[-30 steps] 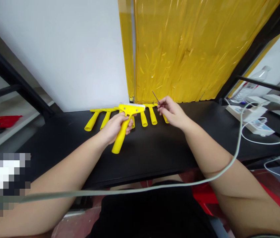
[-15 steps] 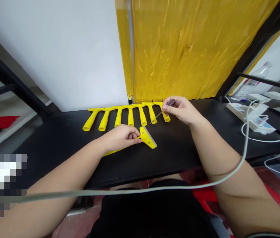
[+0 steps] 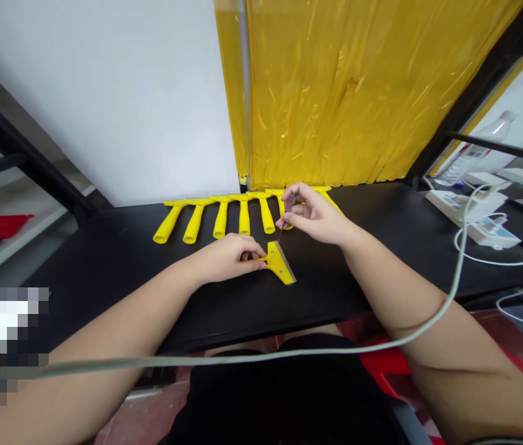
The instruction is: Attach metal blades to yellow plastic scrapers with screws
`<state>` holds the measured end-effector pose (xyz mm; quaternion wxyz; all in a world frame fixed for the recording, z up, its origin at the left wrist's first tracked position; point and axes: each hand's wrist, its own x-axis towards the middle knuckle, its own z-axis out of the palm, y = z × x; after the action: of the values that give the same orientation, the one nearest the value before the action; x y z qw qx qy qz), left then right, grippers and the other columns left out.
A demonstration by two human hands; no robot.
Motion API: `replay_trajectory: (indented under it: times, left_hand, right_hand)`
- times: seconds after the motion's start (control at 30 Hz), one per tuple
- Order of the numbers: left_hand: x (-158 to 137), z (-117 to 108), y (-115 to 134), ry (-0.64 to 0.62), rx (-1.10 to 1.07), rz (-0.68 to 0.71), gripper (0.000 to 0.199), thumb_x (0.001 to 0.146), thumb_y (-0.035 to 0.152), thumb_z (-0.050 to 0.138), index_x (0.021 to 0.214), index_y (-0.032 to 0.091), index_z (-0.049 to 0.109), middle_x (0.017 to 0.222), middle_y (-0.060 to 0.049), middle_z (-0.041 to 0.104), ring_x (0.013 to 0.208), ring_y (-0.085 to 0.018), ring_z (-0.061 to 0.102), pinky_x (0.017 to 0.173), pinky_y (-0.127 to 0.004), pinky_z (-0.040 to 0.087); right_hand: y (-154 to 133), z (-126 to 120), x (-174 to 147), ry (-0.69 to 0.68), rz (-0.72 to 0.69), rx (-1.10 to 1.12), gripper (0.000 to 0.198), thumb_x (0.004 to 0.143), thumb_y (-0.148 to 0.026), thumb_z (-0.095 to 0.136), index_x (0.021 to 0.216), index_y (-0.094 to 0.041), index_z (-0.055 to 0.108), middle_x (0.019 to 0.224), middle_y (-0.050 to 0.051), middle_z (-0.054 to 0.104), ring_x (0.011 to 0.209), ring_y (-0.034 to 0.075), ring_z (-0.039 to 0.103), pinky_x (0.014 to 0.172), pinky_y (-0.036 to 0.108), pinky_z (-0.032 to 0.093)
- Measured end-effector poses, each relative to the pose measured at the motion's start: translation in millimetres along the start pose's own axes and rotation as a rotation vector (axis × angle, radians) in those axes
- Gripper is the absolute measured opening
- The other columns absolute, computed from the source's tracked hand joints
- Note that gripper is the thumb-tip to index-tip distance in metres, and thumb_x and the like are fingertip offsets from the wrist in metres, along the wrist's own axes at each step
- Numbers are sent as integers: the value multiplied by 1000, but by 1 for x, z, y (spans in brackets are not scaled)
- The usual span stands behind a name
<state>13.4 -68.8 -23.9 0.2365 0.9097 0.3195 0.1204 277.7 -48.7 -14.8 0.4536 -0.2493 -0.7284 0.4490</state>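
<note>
Holding the work at the centre of the dial, the left hand [image 3: 236, 256] has its thumb and fingers clamped on the neck of a yellow plastic T-shaped scraper [image 3: 274, 266], low over the black flat tabletop [image 3: 335, 284]. The scraper's handle is mostly hidden behind that hand, at 9 o'clock; its grey metal edge faces between 2 and 3. At 1 o'clock, the right hand [image 3: 313, 215] has its fingertips closed around a slim screwdriver with a dusky translucent handle [image 3: 290, 203], shaft pointing down to the scraper head's 12 o'clock corner. Whether the tip touches cannot be told.

Status, as judged: the metal edge is in place and two silvery screw heads show on the face; work on this piece appears unfinished, since the screwdriver is at it. From 10 to 1 o'clock lie seven matching yellow scrapers [image 3: 243, 216], side by side, one partly behind the right hand, none being handled. Whether those are finished or waiting cannot be determined.
</note>
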Motion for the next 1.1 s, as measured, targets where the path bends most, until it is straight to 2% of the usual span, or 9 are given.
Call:
replay_trajectory:
  times: [0.13, 0.27, 0.57, 0.77, 0.83, 1.0, 1.1]
  left_hand:
    - [0, 1, -1, -2, -6, 21, 31, 99, 46, 69, 106, 20, 83, 97, -7, 75, 77, -16, 66, 70, -27, 49]
    - [0, 1, -2, -13, -14, 20, 31, 99, 47, 68, 105, 20, 84, 96, -7, 74, 76, -16, 65, 68, -27, 48]
    - [1, 2, -4, -13, -28, 33, 33, 100, 48, 67, 105, 20, 84, 94, -7, 73, 73, -16, 64, 68, -28, 48]
    - [3, 3, -8, 2, -21, 61, 32, 101, 47, 66, 107, 21, 85, 94, -8, 75, 72, -16, 63, 68, -28, 48]
    - [3, 3, -9, -3, -28, 69, 32, 101, 47, 67, 107, 22, 85, 95, -8, 76, 73, -16, 64, 68, -28, 48]
    - [4, 2, -9, -19, -37, 76, 32, 101, 47, 67, 107, 21, 84, 98, -8, 76, 75, -17, 66, 71, -28, 49]
    - [5, 1, -8, -21, -56, 78, 31, 100, 48, 68, 105, 22, 85, 97, -8, 76, 74, -17, 65, 70, -28, 50]
  right_hand:
    - [1, 6, -1, -31, -18, 9, 38, 94, -23, 72, 122, -27, 46, 107, -1, 53, 81, 12, 75, 79, 31, 65]
    - [3, 10, -2, -44, -14, -11, 40, 96, -23, 70, 122, -29, 41, 107, -1, 55, 82, 13, 76, 76, 31, 66]
    - [1, 13, -3, -43, -7, -47, 39, 95, -23, 70, 122, -29, 43, 107, 0, 56, 79, 14, 74, 72, 32, 66]
    - [4, 15, -3, -37, 5, -111, 40, 92, -31, 77, 119, -28, 47, 108, 0, 58, 80, 14, 75, 65, 28, 64]
    - [6, 18, -2, -5, 2, -82, 40, 90, -35, 81, 114, -27, 49, 103, 0, 60, 76, 14, 74, 65, 28, 63]
    - [7, 28, 6, 206, -101, 15, 43, 82, -49, 89, 88, -25, 54, 79, -3, 61, 68, 15, 68, 66, 32, 61]
    - [5, 30, 8, 234, -74, 50, 46, 77, -53, 92, 84, -24, 57, 73, -2, 65, 67, 16, 68, 67, 33, 60]
